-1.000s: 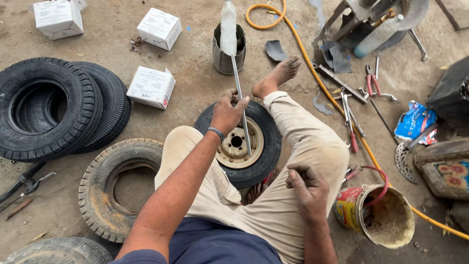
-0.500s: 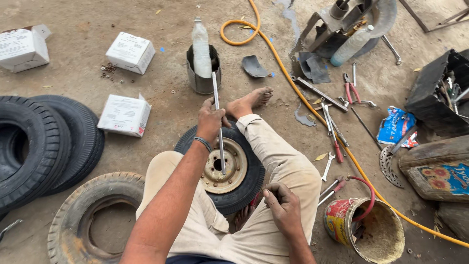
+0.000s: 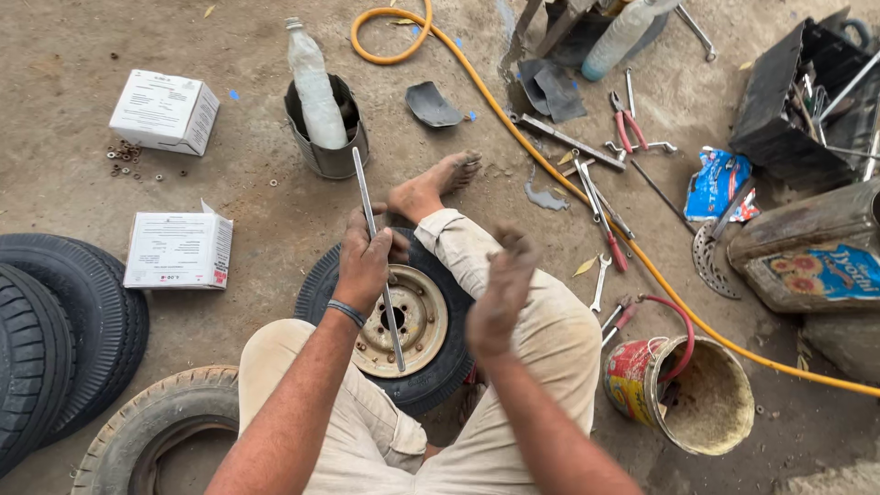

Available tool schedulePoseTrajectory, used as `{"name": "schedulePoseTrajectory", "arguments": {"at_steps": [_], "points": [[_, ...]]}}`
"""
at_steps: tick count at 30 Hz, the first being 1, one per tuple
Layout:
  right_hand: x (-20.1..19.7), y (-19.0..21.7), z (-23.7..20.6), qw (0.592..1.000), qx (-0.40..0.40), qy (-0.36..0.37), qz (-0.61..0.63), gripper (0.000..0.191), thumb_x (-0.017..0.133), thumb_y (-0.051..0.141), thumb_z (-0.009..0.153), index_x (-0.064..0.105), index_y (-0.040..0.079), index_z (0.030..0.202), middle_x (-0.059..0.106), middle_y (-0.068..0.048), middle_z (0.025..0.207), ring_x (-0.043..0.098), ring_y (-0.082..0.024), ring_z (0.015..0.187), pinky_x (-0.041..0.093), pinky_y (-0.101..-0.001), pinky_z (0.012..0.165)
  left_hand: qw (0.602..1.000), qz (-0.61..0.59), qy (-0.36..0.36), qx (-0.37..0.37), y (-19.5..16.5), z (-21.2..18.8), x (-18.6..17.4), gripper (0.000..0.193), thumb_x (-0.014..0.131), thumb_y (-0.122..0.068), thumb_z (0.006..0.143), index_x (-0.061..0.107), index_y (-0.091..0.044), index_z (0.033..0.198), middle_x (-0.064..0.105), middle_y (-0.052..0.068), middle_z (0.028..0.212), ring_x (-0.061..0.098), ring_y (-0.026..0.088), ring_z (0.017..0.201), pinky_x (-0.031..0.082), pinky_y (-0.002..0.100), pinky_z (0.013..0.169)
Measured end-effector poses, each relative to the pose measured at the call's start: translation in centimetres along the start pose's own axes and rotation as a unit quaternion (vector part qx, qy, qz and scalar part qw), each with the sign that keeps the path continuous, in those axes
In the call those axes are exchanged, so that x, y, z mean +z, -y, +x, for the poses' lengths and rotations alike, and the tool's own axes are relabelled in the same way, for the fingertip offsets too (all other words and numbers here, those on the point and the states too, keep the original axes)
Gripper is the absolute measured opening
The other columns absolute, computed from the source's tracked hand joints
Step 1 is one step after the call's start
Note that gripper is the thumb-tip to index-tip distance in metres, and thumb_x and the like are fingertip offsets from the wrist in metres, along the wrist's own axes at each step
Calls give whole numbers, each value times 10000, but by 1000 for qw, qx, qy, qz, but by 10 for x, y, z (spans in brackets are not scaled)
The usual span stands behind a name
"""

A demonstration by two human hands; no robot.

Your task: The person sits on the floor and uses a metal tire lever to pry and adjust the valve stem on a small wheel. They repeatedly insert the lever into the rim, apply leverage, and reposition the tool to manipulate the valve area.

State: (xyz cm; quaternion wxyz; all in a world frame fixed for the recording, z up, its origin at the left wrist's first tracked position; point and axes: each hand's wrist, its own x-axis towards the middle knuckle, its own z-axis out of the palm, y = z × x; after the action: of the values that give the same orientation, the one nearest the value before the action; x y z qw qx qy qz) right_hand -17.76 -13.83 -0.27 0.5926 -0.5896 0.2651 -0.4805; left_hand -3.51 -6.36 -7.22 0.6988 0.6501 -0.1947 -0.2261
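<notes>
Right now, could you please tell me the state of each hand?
Left hand: closed on the metal bar standing on the wheel rim.
Right hand: open, raised, holding nothing.

Left hand (image 3: 364, 261) around a metal bar (image 3: 378, 258) over a small wheel (image 3: 401, 323); right hand (image 3: 500, 291) raised, empty.

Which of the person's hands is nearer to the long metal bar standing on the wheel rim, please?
Left. The left hand grips the metal bar around its middle, above the wheel rim. The right hand is raised, open and empty, to the bar's right, not touching it.
</notes>
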Motion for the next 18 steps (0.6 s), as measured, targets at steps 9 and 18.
{"name": "schedulePoseTrajectory", "arguments": {"at_steps": [9, 18], "points": [[20, -41, -56, 984, -20, 179, 2, 541, 504, 282, 1099, 379, -23, 1528, 469, -175, 1468, 485, -248, 1349, 426, -367, 1140, 961, 275, 23, -10, -13, -23, -17, 466, 628, -177, 909, 485, -35, 1328, 692, 197, 1126, 694, 347, 1047, 547, 457, 936], [8, -5, 56, 803, -390, 219, -394, 663, 720, 92, 895, 440, 65, 1496, 511, -193, 1488, 471, -345, 1402, 362, -470, 1180, 968, 246, -16, 53, 9, -180, 27, 734, 595, -83, 926, 259, 93, 1555, 517, 334, 1433, 556, 420, 1315, 475, 438, 1050]]}}
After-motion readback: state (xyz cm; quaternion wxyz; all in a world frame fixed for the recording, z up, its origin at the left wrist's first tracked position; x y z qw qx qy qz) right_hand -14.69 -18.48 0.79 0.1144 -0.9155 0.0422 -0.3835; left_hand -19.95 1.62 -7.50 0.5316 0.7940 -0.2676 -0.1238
